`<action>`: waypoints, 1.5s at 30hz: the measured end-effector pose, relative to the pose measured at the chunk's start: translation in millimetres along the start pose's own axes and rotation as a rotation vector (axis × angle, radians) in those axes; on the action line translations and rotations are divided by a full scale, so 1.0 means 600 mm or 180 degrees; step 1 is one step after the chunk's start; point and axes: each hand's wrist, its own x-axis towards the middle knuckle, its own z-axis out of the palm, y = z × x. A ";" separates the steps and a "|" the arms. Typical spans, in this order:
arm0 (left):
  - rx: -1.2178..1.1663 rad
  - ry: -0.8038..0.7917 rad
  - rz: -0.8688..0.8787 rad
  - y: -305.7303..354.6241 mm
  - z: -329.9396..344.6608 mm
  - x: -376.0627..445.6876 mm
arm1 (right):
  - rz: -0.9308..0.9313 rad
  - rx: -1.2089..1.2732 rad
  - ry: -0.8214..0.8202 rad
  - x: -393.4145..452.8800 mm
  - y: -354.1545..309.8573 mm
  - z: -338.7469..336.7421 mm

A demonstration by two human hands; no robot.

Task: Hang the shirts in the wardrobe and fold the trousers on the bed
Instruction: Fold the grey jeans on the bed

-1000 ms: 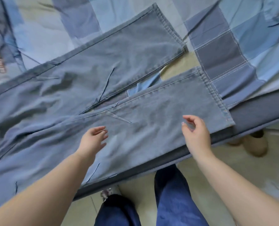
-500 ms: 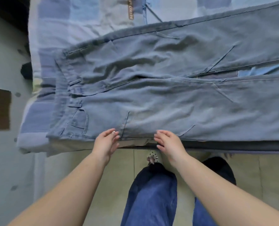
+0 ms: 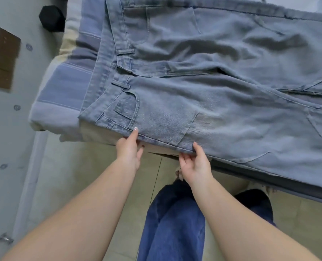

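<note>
Head view: the jeans [image 3: 213, 87] lie spread flat on the bed [image 3: 62, 87], waistband toward the bed's left end and legs running off to the right, out of frame. Their near side seam lies right along the bed's near edge, and that is where both hands work.

The left hand [image 3: 129, 149] pinches this seam just below the front pocket, close to the waistband: one finger lies on top of the denim while the thumb seems to tuck beneath, so the hand is narrow and holding cloth. The right hand [image 3: 194, 164] pinches the same seam a little further along toward the legs, with the thumb on top and the curled fingers underneath the edge. The two grips are near each other but apart, with a short stretch of seam between them.

Holding the near edge at two points looks meant for lifting that half and laying it over the far half, so one leg stacks on the other without the hip bunching up. The denim is still creased across the seat, so it will likely need smoothing once the fold is made. This reads as the start of folding; no fold is made yet.

No shirts or wardrobe are in view. Below the bed's edge the person's own dark blue trousers [image 3: 175, 223] stand on a pale tiled floor [image 3: 81, 176], and a dark hexagonal weight [image 3: 52, 17] sits off the bed's far left corner.
</note>
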 end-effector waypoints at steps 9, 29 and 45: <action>-0.0250 0.0391 0.0314 0.031 -0.009 -0.005 | -0.0251 -0.0760 0.0350 -0.049 -0.003 -0.007; -0.0600 -0.0322 0.1148 0.346 0.234 -0.065 | -0.2212 -0.2224 -0.0725 -0.102 -0.302 0.381; -0.0001 -0.0920 0.1058 0.451 0.396 0.203 | -0.1938 -0.2849 -0.0249 0.184 -0.336 0.604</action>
